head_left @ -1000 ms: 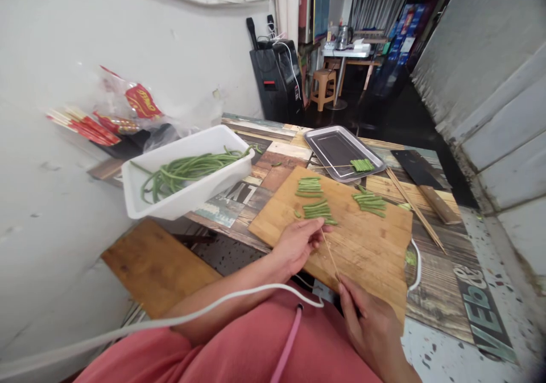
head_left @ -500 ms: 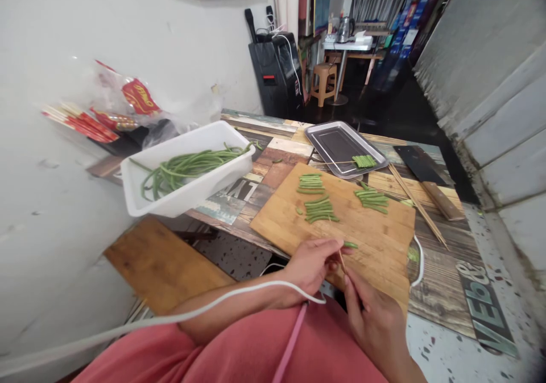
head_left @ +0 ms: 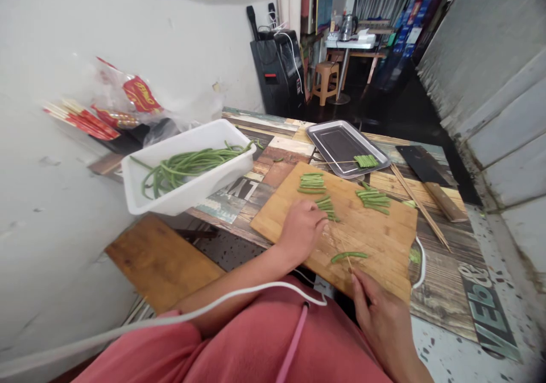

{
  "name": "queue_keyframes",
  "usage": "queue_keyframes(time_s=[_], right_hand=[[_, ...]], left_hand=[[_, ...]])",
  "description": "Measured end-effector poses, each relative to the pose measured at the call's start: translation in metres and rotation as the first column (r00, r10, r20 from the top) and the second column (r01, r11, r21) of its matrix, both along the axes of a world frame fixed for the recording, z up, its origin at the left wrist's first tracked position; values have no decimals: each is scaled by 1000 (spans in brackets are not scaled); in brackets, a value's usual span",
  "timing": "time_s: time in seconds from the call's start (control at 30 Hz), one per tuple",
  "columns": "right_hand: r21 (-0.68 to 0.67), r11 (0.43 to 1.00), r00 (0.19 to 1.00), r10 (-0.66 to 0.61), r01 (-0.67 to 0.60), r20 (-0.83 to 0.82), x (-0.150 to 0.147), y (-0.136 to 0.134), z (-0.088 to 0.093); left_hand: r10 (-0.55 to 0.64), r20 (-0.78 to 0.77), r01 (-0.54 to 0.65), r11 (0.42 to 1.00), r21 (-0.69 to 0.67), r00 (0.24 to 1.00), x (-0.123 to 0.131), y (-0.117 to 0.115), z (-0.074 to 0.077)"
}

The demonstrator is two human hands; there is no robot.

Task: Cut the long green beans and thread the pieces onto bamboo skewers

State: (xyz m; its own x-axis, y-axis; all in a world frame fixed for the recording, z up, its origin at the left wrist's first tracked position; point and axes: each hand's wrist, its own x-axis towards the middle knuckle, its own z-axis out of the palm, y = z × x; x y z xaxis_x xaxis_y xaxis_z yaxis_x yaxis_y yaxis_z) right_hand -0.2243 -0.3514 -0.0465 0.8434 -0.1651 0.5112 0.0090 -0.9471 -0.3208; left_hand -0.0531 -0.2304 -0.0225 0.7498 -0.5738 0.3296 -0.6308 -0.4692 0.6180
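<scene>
My left hand is over the wooden cutting board, its fingers curled together at the near pile of cut green beans. The hand covers part of that pile, and whatever is between its fingertips is hidden. In my right hand is a thin bamboo skewer, pinched near its lower end. One green bean piece is threaded crosswise on this skewer. Two more groups of cut beans lie on the board, a far left bunch and a right bunch.
A white tub of long green beans stands at left. Beyond the board, a metal tray holds skewered bean pieces. Loose skewers and a cleaver lie at right. A white cable crosses my left forearm.
My left hand has moved away from the skewer, forward to the near bean pile. The right hand keeps hold of the skewer, and the bean piece on it now shows fully.
</scene>
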Motion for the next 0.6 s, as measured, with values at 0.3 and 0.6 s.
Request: queue_keyframes(time_s=[0.3,0.6], right_hand=[[-28,999,994,-22,20,-108,-4,2,-5],[-149,989,996,-31,18,-89,-3,2,-2]], left_hand=[[9,100,-21,993,117,995,2,-6,-17],[-28,57,23,995,93,998,4,-4,-21]])
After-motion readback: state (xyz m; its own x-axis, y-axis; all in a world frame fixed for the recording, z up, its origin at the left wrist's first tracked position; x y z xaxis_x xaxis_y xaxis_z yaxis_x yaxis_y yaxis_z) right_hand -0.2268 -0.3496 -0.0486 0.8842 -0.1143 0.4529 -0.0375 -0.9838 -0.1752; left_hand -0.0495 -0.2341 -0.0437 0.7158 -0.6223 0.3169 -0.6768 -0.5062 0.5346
